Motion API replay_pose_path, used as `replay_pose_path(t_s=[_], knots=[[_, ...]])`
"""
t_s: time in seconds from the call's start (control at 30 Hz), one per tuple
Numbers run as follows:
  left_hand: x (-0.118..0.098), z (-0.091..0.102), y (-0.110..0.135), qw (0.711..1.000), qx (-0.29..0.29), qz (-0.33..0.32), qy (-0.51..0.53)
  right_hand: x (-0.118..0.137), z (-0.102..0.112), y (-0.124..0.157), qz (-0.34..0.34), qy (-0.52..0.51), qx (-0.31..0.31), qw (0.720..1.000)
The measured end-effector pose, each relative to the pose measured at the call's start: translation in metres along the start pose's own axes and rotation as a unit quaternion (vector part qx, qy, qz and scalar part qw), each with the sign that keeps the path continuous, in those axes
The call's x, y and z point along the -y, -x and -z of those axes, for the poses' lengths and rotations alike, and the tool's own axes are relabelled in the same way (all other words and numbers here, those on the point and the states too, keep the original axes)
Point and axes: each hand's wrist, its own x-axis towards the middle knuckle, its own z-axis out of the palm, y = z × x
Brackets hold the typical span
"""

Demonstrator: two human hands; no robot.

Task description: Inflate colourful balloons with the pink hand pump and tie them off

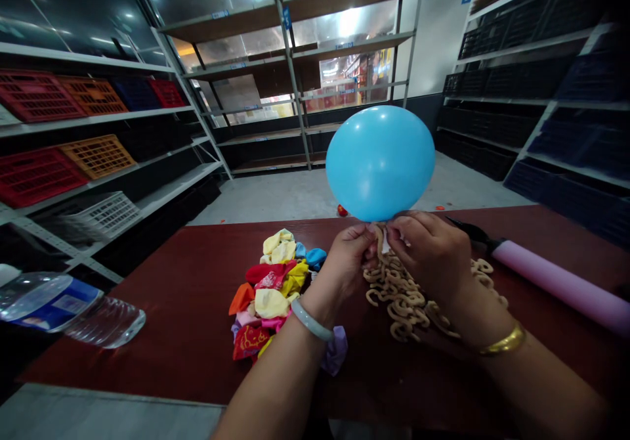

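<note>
An inflated light-blue balloon [380,162] floats just above my two hands, over the dark red table [187,335]. My left hand [350,256] and my right hand [429,251] both pinch at its neck, fingers closed, with a beige clip between them. Below my hands lies a heap of several beige plastic clips [408,295]. To the left of my left wrist sits a pile of several uninflated balloons [270,295] in mixed colours.
A pink hand pump [556,282] with a black nozzle lies on the right of the table. A clear water bottle [63,305] lies at the left edge. Metal shelves with red, orange and white crates [93,157] line the left; dark shelves stand right.
</note>
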Motion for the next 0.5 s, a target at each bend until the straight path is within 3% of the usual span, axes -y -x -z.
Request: replay_pose_path(t_s=[0.13, 0.27, 0.33, 0.5], knots=[[0.003, 0.003, -0.003, 0.999, -0.029, -0.031, -0.031, -0.005, -0.005, 0.001, -0.071, -0.133, 0.008, 0.989], [0.008, 0.005, -0.005, 0.984, -0.059, -0.074, -0.149, -0.006, -0.006, -0.003, -0.173, -0.217, 0.039, 0.960], [0.008, 0.005, -0.004, 0.969, -0.072, -0.096, -0.214, -0.007, -0.006, -0.006, -0.244, -0.265, 0.076, 0.930], [0.006, 0.005, -0.003, 0.925, -0.096, -0.154, -0.334, -0.012, -0.010, -0.007, -0.353, -0.442, 0.169, 0.807]])
